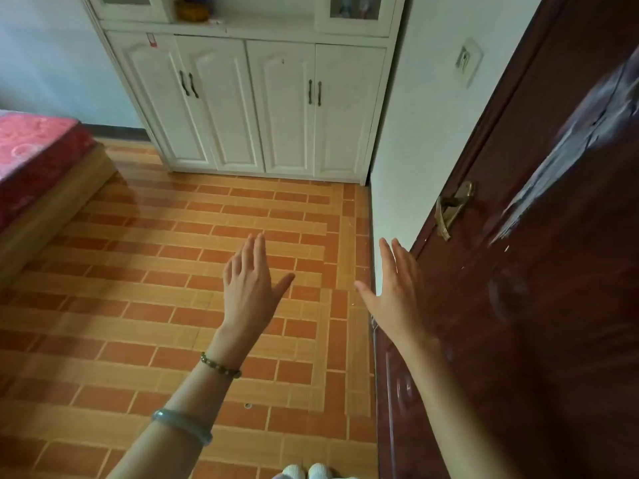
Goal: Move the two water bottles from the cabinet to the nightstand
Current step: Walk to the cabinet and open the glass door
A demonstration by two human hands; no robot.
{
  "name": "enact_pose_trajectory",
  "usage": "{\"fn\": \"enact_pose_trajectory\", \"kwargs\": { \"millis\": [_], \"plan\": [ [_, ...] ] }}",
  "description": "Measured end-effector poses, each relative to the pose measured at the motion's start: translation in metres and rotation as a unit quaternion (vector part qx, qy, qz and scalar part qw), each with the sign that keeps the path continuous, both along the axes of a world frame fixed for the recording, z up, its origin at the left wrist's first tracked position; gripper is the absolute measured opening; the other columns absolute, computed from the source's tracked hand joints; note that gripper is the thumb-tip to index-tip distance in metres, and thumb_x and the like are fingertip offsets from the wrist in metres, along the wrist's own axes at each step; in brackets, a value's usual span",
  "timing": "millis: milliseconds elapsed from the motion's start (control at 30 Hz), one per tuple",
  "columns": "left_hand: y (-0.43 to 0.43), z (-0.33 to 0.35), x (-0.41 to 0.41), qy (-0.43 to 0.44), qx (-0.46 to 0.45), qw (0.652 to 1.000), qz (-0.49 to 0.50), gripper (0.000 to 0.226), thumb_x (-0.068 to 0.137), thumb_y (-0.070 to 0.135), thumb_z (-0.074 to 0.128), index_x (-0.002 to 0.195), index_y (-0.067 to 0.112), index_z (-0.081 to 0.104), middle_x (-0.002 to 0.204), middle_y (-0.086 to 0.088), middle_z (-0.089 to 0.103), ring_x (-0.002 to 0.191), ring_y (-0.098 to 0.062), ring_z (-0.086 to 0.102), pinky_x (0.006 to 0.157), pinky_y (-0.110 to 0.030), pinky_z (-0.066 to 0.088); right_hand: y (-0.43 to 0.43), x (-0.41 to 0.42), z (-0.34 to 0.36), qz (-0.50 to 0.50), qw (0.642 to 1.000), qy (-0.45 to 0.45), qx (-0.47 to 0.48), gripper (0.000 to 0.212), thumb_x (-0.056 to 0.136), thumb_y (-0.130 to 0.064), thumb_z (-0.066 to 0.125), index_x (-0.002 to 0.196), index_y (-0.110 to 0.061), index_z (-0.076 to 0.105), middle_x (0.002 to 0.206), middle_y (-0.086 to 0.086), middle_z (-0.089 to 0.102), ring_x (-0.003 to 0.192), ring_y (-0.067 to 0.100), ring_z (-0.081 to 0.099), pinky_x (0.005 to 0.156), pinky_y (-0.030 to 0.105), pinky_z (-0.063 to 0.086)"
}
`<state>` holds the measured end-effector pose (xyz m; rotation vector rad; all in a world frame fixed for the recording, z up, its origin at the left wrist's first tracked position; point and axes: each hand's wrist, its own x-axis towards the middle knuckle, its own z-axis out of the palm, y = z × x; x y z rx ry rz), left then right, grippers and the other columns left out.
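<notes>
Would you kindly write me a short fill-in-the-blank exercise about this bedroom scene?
1. All four lower doors of the white cabinet are ____.
2. Both the left hand and the right hand are open and hold ____.
3. The bead bracelet sits on the ____ wrist.
4. The dark door with the brass handle stands on the person's ____ side.

Missing words: closed; nothing; left; right

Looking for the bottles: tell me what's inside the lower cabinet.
Cannot tell: all four doors of the white cabinet are shut, hiding the inside. No bottle shows; an amber object sits on its open shelf.
</notes>
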<state>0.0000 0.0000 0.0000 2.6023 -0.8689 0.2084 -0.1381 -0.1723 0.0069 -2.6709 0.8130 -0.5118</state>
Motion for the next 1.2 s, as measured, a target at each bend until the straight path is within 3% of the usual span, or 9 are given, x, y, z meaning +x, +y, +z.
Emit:
{"fn": "enact_pose_trajectory", "kwargs": {
  "millis": [500,833,1200],
  "plan": [
    [-0.054,-0.029,0.064,-0.009,0.034,0.999,-0.019,0.081,0.08,0.044,0.063,0.14,0.004,0.026,0.145,-0.02,0.034,0.131,-0.036,0.033,0.104,-0.049,0.031,-0.055,0.077,-0.012,0.011,1.0,-0.014,0.01,0.075,0.083,-0.036,0.066,0.142,-0.01,0.03,0.15,0.018,0.029,0.138,0.031,0.027,0.111,0.044,0.025],
    [-0.138,-0.028,0.208,-0.001,0.034,0.999,-0.029,0.081,0.082,0.048,0.059,0.14,0.004,0.024,0.145,-0.019,0.032,0.132,-0.035,0.032,0.105,-0.048,0.03,-0.137,0.215,-0.004,-0.003,1.0,-0.003,-0.015,0.073,0.086,-0.04,0.061,0.145,-0.014,0.025,0.153,0.012,0.024,0.141,0.027,0.022,0.112,0.036,0.019],
    [-0.235,-0.015,0.342,-0.013,0.057,0.997,-0.042,0.082,0.084,0.051,0.054,0.143,0.007,0.018,0.15,-0.015,0.023,0.137,-0.032,0.023,0.11,-0.047,0.023,-0.224,0.337,0.009,-0.037,0.997,-0.041,-0.05,0.074,0.08,-0.036,0.07,0.14,-0.01,0.036,0.147,0.017,0.035,0.135,0.035,0.033,0.102,0.036,0.022]
  ]
}}
